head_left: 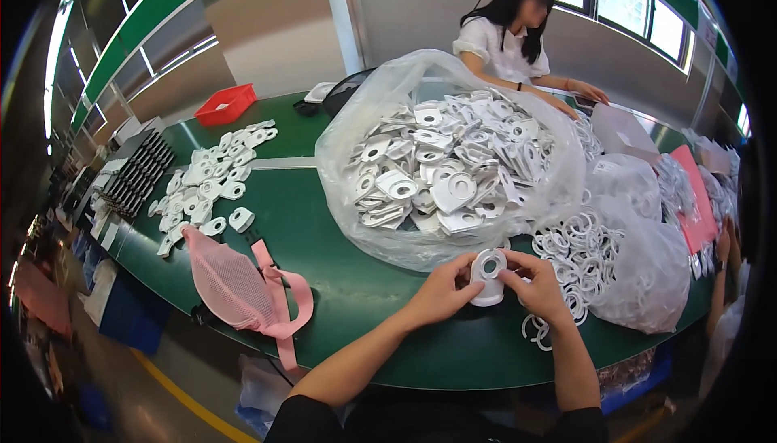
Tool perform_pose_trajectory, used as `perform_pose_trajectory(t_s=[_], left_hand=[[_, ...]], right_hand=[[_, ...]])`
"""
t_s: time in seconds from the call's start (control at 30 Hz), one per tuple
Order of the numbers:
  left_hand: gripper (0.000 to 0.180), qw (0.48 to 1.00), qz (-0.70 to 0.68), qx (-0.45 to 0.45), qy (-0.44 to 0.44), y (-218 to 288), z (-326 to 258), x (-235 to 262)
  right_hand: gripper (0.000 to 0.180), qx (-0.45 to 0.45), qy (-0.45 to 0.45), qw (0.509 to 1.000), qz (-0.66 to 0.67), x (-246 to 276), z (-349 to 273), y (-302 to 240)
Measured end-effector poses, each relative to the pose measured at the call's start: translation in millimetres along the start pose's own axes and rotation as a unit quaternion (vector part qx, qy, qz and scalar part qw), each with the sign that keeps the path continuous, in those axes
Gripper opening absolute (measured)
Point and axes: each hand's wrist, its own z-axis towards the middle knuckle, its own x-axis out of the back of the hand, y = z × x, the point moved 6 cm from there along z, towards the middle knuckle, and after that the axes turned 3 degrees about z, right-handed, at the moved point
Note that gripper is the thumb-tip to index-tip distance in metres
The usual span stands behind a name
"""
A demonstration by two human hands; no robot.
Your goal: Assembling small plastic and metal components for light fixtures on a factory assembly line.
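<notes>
I see a small white plastic part (489,275) with a round hole near its top, held upright just above the tabletop (364,281), near the front edge at about six o'clock of the big bag (449,160). My left hand (441,291) pinches its left edge with thumb and fingertips; my right hand (538,285) pinches the right edge the same way, thumb toward the hole. Both hands are closed on the part, not spread.

I judge it light and stiff, a thin moulded shell that will not bend much but could slip, since the surface looks smooth and glossy. The flat rim on either side seems the best place to hold; the ring round the hole looks like the place to leave free.

At three o'clock of the part lies a heap of white rings (575,253), touching my right hand. At twelve o'clock the clear bag bulges with like parts. At nine o'clock sits a pink mesh pouch (231,285) with straps, and beyond it loose white pieces (206,188) and a red bin (225,103).

The lower half of the part is hidden behind my fingers, so I cannot tell whether a ring is already fitted. A second clear bag (655,273) at three o'clock blurs its contents. A person (506,38) sits across the tabletop.
</notes>
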Motion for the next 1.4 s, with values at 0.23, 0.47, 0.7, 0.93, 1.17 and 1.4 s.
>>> perform_pose_trajectory(t_s=[0.23, 0.47, 0.7, 0.93, 1.17, 1.4], left_hand=[[0.026, 0.867, -0.167, -0.128, 0.451, 4, -21, 132], [0.064, 0.81, -0.147, -0.12, 0.555, 15, -36, 183], [0.033, 0.879, 0.39, -0.152, 0.23, 22, 13, 71], [0.032, 0.82, 0.526, -0.172, 0.143, 11, 24, 45], [0.023, 0.867, 0.453, -0.093, 0.183, -5, 14, 54], [0.06, 0.885, 0.396, -0.075, 0.234, 5, 7, 58]], right_hand=[[0.019, 0.02, 0.112, 0.988, -0.107, 15, 4, -8], [0.025, 0.143, 0.098, 0.926, -0.336, 12, 3, 6], [0.042, 0.203, 0.036, 0.873, -0.442, -12, -3, -7], [0.031, 0.14, -0.122, 0.954, -0.234, -19, -2, -12], [0.017, 0.133, -0.016, 0.986, -0.099, 3, 0, -21], [0.016, 0.062, 0.149, 0.986, -0.046, 24, 3, -4]])
